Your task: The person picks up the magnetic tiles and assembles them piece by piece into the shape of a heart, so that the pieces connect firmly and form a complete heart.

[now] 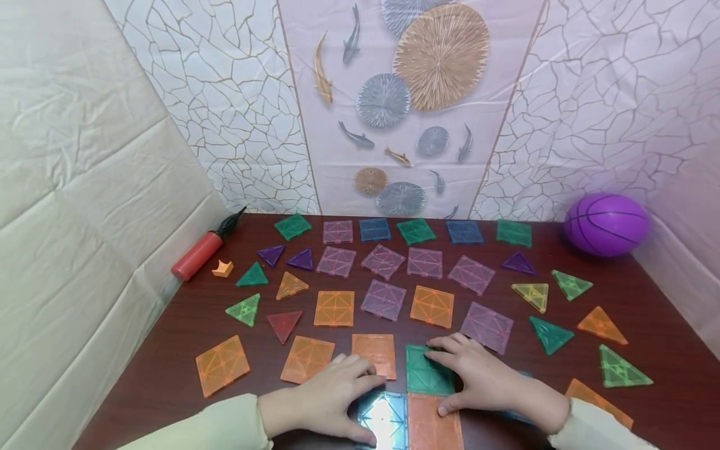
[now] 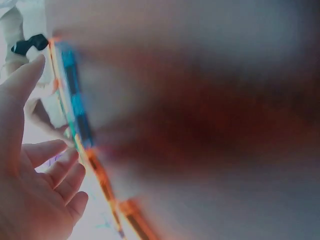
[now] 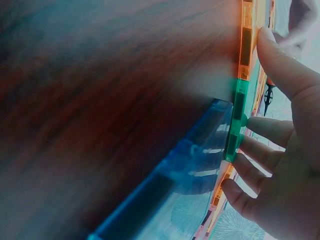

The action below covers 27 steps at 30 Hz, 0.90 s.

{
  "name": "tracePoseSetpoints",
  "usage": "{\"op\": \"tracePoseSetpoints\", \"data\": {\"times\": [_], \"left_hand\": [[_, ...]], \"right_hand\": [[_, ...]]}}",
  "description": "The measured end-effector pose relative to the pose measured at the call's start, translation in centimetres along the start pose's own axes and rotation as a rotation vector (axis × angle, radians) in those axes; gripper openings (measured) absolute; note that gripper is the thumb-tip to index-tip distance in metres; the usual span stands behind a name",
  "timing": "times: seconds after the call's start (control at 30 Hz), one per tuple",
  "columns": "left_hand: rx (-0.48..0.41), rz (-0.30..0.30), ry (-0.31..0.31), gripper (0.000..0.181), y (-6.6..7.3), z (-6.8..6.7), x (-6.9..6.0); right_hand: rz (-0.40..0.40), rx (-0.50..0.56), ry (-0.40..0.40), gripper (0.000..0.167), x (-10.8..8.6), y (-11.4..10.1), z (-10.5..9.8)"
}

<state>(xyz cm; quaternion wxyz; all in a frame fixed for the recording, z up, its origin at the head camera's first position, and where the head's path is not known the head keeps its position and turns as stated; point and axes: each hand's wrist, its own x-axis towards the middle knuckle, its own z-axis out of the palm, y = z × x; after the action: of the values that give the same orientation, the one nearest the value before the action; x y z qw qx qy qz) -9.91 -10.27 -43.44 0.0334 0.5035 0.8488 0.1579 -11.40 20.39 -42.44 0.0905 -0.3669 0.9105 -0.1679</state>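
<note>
A light-blue square magnetic tile (image 1: 392,415) lies flat at the front of the table, glare on its middle. My left hand (image 1: 332,400) rests at its left side, thumb and fingers spread apart. To its right is an orange square tile (image 1: 435,428), with a green square tile (image 1: 423,372) directly behind that; the three sit edge to edge. My right hand (image 1: 484,378) touches the green tile with its fingertips, while the thumb rests on the orange one. In the right wrist view the fingers (image 3: 267,132) lie along the green tile's edge. Another blue tile (image 3: 165,180) is partly under the right forearm.
Loose orange (image 1: 334,308), purple (image 1: 384,299) and blue (image 1: 464,231) square tiles spread across the dark wooden table, with triangles (image 1: 551,334) at both sides. A red hand pump (image 1: 198,255) lies back left; a purple ball (image 1: 606,224) sits back right. Fabric walls enclose the table.
</note>
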Motion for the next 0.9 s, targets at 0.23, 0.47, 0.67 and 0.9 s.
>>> {"op": "tracePoseSetpoints", "data": {"times": [0.23,0.47,0.67,0.9], "left_hand": [[0.010,-0.127,-0.011,0.085,-1.1,-1.7,0.9],[-0.027,-0.227,-0.150,0.096,-1.3,-1.9,0.8],[-0.036,-0.238,-0.231,0.098,-1.3,-1.7,0.8],[-0.008,-0.188,-0.244,0.095,-1.3,-1.3,0.9]], "right_hand": [[0.004,0.018,0.000,0.089,0.0,-0.1,0.0],[0.020,0.045,-0.005,0.090,0.0,-0.1,0.0],[0.026,0.045,0.001,0.090,0.0,-0.1,0.1],[0.028,0.050,0.000,0.090,-0.1,0.0,0.2]]}}
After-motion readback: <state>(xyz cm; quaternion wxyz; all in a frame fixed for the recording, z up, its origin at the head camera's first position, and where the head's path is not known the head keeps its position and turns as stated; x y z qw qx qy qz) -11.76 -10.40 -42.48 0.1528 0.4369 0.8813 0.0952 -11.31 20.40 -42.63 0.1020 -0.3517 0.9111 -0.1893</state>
